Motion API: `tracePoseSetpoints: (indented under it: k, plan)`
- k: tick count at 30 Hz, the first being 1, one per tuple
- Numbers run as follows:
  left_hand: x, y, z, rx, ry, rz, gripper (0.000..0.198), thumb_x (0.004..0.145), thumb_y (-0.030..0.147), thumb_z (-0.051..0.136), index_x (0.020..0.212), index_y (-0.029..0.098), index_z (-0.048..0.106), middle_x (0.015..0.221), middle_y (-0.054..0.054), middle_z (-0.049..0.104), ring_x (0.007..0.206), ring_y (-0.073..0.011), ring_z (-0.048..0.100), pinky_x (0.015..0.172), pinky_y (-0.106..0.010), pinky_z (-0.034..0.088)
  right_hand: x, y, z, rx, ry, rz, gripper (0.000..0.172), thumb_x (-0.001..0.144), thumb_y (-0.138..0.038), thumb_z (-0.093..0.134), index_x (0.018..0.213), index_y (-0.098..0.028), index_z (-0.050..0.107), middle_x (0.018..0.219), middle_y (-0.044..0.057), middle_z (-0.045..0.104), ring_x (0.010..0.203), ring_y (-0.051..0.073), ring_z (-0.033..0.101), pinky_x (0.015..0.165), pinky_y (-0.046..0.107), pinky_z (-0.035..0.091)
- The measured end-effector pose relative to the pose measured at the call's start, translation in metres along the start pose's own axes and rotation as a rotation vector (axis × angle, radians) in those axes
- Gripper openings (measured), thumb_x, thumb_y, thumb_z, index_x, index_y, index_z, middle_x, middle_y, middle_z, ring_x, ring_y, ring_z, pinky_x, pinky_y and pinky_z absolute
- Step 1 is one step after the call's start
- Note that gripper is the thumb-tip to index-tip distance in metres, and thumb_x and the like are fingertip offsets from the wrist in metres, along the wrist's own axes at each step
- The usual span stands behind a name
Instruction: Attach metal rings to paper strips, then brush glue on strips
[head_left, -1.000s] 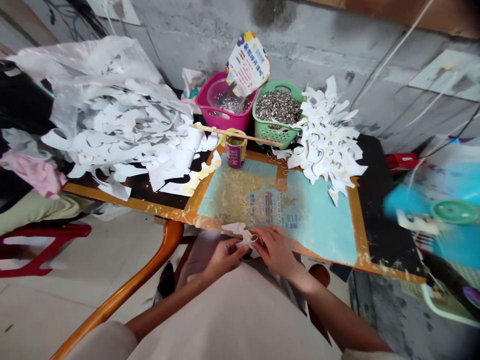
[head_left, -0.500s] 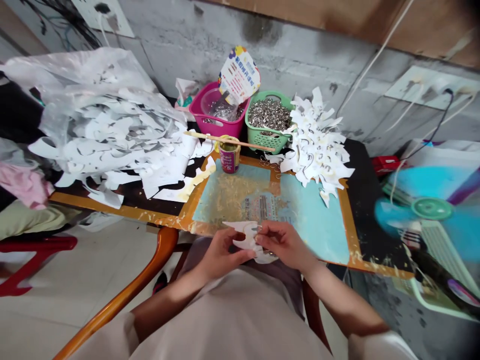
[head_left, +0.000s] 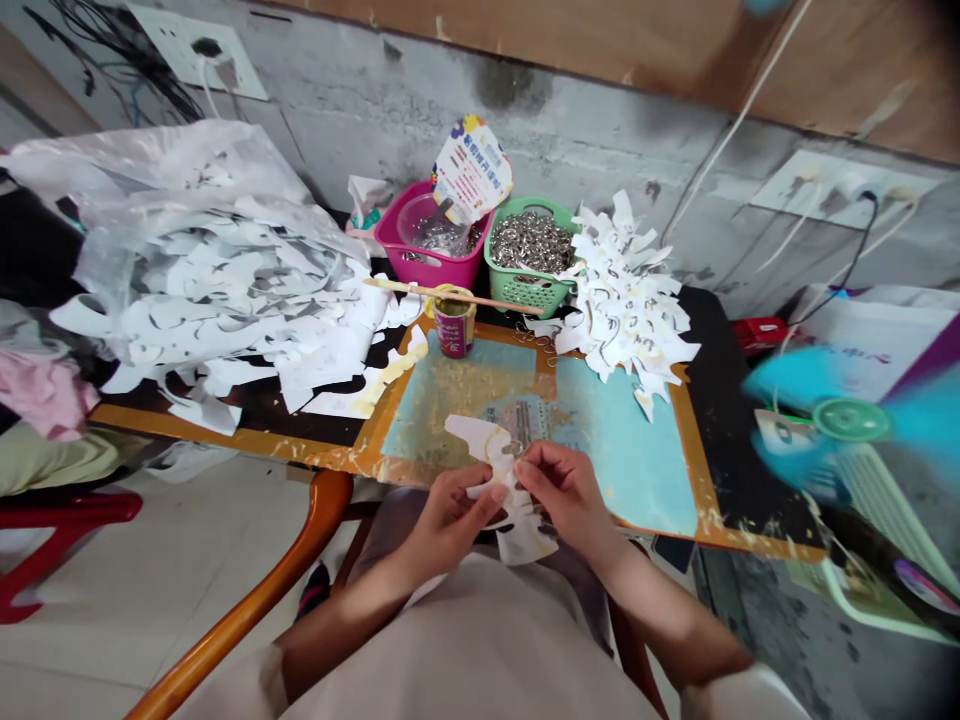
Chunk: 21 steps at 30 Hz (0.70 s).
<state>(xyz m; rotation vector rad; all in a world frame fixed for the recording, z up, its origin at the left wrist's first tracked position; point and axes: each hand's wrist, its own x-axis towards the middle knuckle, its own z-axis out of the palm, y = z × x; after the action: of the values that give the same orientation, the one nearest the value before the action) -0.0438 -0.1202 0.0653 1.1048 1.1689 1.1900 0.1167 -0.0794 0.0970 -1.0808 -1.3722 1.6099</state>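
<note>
The person sits at a table (head_left: 739,420) and holds a white paper shape (head_left: 501,470) up in both hands, low in the middle of the picture. The paper hangs just over the near edge of a blue board with an orange rim (head_left: 622,470). The left hand (head_left: 454,520) pinches the paper with its thumb and fingers. The right hand (head_left: 566,497) pinches it too, right beside the left hand. A small metal ring (head_left: 516,450) seems to sit on the paper between them, but it is hard to see well.

Past the board, a paint-stained can (head_left: 454,330) stands with a wooden stick (head_left: 450,296) lying across its top. Behind it are a pink basket (head_left: 427,240) and a green basket full of metal rings (head_left: 529,260). A heap of paper shapes (head_left: 626,300) lies at the upper right of the board. A much bigger heap of white paper cut-outs (head_left: 217,270) fills the upper left. A blurry blue fan (head_left: 847,420) is at the right.
</note>
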Motion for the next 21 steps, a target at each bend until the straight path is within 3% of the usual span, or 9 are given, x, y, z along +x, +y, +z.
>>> tracePoseSetpoints:
  k: [3,6,8,11,14,16,21]
  plan:
    - [0.005,0.003,-0.002,-0.004,0.045,-0.011,0.051,0.076,0.061,0.073,0.068,0.016,0.051,0.065,0.004,0.043,0.055,-0.0066,0.042,0.046,-0.017,0.042,0.001,0.000,-0.007,0.038,-0.090,0.021,0.032,0.088,-0.044,0.067,0.073,-0.017,0.059,0.063,-0.003,0.049,0.055,0.008,0.041,0.051,0.020,0.032]
    - [0.009,0.008,-0.004,0.003,-0.035,0.001,0.047,0.087,0.053,0.065,0.064,0.016,0.048,0.060,0.005,0.037,0.051,-0.0054,0.037,0.044,-0.015,0.035,-0.002,0.000,-0.012,0.146,-0.140,0.044,0.031,0.091,-0.050,0.062,0.092,-0.019,0.066,0.077,0.001,0.060,0.064,0.012,0.055,0.060,0.025,0.046]
    - [0.011,0.010,-0.005,0.023,-0.041,0.032,0.046,0.090,0.050,0.062,0.063,0.016,0.045,0.060,0.005,0.035,0.052,-0.0060,0.039,0.046,-0.016,0.036,-0.005,0.000,-0.012,0.033,-0.050,-0.040,0.025,0.091,-0.044,0.063,0.100,-0.021,0.065,0.084,0.002,0.061,0.067,0.013,0.058,0.062,0.025,0.049]
    - [0.013,0.010,-0.007,0.100,-0.031,0.097,0.045,0.092,0.046,0.060,0.062,0.017,0.041,0.059,0.005,0.035,0.054,-0.0070,0.038,0.048,-0.017,0.036,-0.008,-0.003,-0.010,-0.285,0.140,-0.322,0.018,0.089,-0.026,0.068,0.105,-0.025,0.061,0.101,0.003,0.061,0.071,0.011,0.057,0.062,0.024,0.049]
    - [0.014,0.010,-0.008,0.204,-0.049,0.187,0.043,0.097,0.042,0.054,0.063,0.017,0.043,0.059,0.004,0.039,0.055,-0.0080,0.038,0.050,-0.018,0.034,-0.007,-0.005,-0.010,-0.548,0.123,-0.585,0.022,0.089,-0.017,0.065,0.109,-0.027,0.064,0.110,0.005,0.059,0.090,0.015,0.061,0.079,0.029,0.053]
    - [0.015,0.011,-0.008,0.261,-0.066,0.244,0.043,0.099,0.039,0.050,0.062,0.017,0.043,0.059,0.004,0.039,0.056,-0.0085,0.038,0.050,-0.019,0.034,-0.004,-0.007,-0.011,-0.627,0.062,-0.630,0.023,0.092,-0.015,0.062,0.111,-0.027,0.066,0.104,0.005,0.060,0.097,0.017,0.062,0.086,0.030,0.052]
    - [0.018,0.017,-0.007,0.303,-0.063,0.319,0.046,0.100,0.037,0.048,0.059,0.017,0.045,0.058,0.003,0.042,0.054,-0.0084,0.040,0.050,-0.021,0.032,-0.002,-0.012,-0.014,-0.681,0.006,-0.598,0.014,0.095,-0.015,0.058,0.103,-0.024,0.064,0.101,0.005,0.061,0.096,0.016,0.062,0.085,0.030,0.052]
